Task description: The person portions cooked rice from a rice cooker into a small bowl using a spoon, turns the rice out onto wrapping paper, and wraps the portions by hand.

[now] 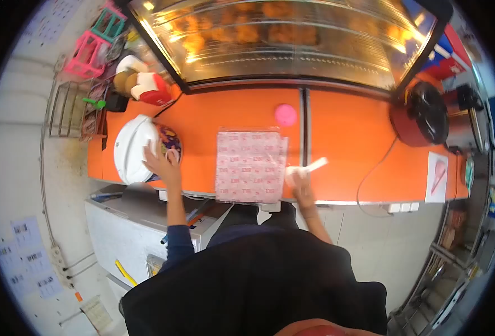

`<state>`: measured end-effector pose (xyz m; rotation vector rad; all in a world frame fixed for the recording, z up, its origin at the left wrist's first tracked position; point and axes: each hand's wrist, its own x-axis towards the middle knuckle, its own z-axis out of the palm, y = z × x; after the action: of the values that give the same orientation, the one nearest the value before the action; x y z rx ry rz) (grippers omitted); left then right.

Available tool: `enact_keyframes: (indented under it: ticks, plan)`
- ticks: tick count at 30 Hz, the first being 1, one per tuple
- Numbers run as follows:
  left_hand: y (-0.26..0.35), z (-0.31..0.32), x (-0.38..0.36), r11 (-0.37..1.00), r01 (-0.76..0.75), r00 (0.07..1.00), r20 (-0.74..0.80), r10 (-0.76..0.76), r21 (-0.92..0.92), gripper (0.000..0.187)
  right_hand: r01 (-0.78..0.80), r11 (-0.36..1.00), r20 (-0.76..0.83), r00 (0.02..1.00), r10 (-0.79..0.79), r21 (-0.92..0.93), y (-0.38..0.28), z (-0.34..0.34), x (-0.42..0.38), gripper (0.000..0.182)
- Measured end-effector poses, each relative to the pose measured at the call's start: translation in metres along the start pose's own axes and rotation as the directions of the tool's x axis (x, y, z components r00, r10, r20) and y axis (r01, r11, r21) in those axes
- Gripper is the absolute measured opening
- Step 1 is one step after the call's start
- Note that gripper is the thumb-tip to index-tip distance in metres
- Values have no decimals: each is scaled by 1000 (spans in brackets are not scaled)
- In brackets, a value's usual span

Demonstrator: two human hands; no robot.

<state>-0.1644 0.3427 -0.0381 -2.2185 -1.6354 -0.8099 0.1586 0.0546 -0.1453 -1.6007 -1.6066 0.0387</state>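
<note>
Orange and glossy, a long table [202, 117] runs across the white-walled room, split by a dark strip [306, 126] right of its middle, with a glass-fronted, lit display cabinet [292, 73] holding golden-brown food [275, 35] along its far edge. At the left end stands a rounded container with a dark, multicoloured patterned side [170, 137] and a large, glossy white lid [131, 151], which sits tilted on its left side. The person's left hand [162, 163] is over the right part of this lid, its fingers spread apart; whether they grip anything there I cannot tell. The right hand [300, 182], somewhat blurred, has its fingers closed around a white, flat-ended utensil [314, 164], which points away to the right above the table's near part. Between the two hands lies a flat stack of white paper sheets with pink-red print [248, 167], reaching the near edge, and beyond its upper right corner sits a round, bright pink object [285, 115]. Farther right are a dark red, round appliance with a black top [421, 115], a thin cable [377, 162] curving down from it, and a white card with a pink spoon-shaped picture [437, 177].
</note>
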Motion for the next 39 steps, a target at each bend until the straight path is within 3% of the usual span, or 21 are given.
enact_keyframes:
  ticks: [2, 3, 5, 6, 8, 9, 11, 12, 15, 19, 20, 22, 24, 27, 28, 31, 33, 34, 36, 38, 39]
  plan:
    - [-64, -24, 38, 989, 117, 991, -74, -110, 87, 41, 139, 980, 148, 976, -160, 143, -56, 39, 37, 46]
    - [-109, -26, 45, 984, 141, 990, -2, -141, 109, 40, 166, 972, 160, 968, -193, 169, -66, 54, 38, 46]
    - [-176, -39, 61, 960, 251, 884, 374, -279, 123, 46, 181, 972, 311, 925, -219, 148, -73, 96, 32, 53]
    - [-193, -50, 65, 955, 268, 885, 358, -297, 130, 46, 161, 977, 379, 903, -203, 139, -67, 115, 19, 57]
    - [-218, -71, 76, 694, 591, 671, 728, -140, -411, 60, 171, 984, 442, 880, -173, 46, -50, 135, -4, 58]
    - [-234, -71, 75, 695, 589, 671, 729, -136, -413, 60, 163, 985, 497, 860, -114, -56, -46, 138, -11, 59]
    - [-262, -67, 66, 575, 552, 642, 748, 169, -604, 73, 122, 989, 582, 812, -51, -85, -53, 126, -6, 62]
    - [-259, -72, 68, 459, 620, 625, 754, 202, -636, 81, 45, 997, 610, 793, -1, -56, -60, 117, 0, 67]
    - [-272, -59, 71, 422, 625, 602, 750, 274, -656, 84, -63, 990, 585, 801, 124, -124, -79, 97, 20, 69]
    - [-242, -94, 94, 315, 658, 645, 728, 234, -684, 85, -136, 956, 290, 933, 211, -259, -47, 84, 52, 68]
    - [-234, -99, 112, 311, 644, 657, 714, 242, -699, 85, -129, 955, 275, 940, 203, -266, -34, 79, 68, 68]
    - [-223, -103, 150, 575, 394, 713, 633, 302, -717, 65, -290, 896, 35, 947, 319, -336, -7, 74, 100, 62]
    - [-215, -96, 201, 846, 85, 680, 651, 336, -526, 47, -305, 906, -112, 952, 284, -295, 24, 80, 135, 65]
    - [-164, -97, 270, 906, -86, 760, 561, 328, -414, 50, -322, 840, -53, 941, 334, -436, 51, 87, 177, 75]
    - [-153, -88, 295, 989, -68, 730, 669, 138, -130, 55, -313, 848, -40, 944, 328, -427, 58, 92, 185, 75]
    - [-128, -82, 336, 949, -253, 729, 607, 316, -191, 61, -356, 790, 66, 893, 444, -500, 90, 100, 199, 87]
    - [-128, -59, 351, 902, 47, 782, 577, 233, -429, 61, -396, 816, 263, 807, 528, -422, 117, 114, 198, 86]
    - [-130, -54, 350, 905, 42, 785, 574, 232, -423, 61, -396, 820, 261, 811, 524, -414, 130, 125, 193, 86]
    - [-129, -42, 351, 938, -167, 757, 571, 319, -303, 58, -382, 792, 304, 774, 556, -476, 152, 136, 183, 82]
    - [-129, -48, 336, 866, -266, 867, 288, 406, -423, 42, -440, 759, 204, 786, 584, -481, 133, 123, 190, 79]
    - [-115, -59, 324, 850, -400, 909, -32, 415, -344, 36, -488, 730, 132, 782, 609, -478, 117, 118, 189, 76]
